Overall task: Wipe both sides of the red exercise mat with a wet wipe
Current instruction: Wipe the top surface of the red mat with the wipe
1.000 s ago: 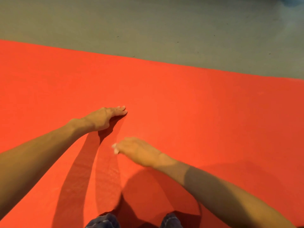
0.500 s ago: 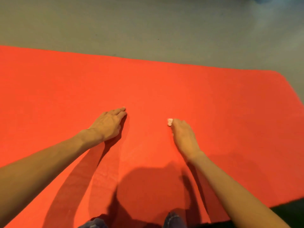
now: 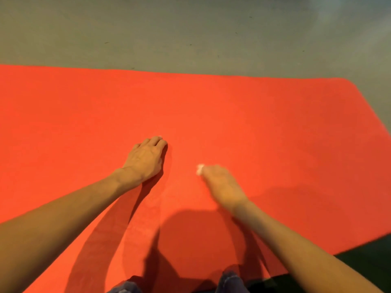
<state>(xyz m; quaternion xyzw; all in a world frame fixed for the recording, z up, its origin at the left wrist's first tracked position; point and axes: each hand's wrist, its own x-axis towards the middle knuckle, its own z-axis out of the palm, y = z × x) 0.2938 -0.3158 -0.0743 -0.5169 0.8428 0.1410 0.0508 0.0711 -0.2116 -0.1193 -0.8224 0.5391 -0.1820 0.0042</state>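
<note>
A person kneels at the near edge of a red mat [image 3: 264, 123] spread flat on a grey floor [image 3: 190, 28], its far right corner rounded. The left hand [image 3: 146, 159] rests palm down near the mat's middle, fingers [image 3: 157, 142] relaxed and together, holding nothing. Just to its right, the right hand [image 3: 222, 185] lies on the mat over a small white wipe [image 3: 200, 169], which shows at the fingertips. Blur hides whether those fingers curl round the wipe or press it flat. Knees [image 3: 230, 280] in blue denim show at the near edge, with the arms' shadows on the mat.
</note>
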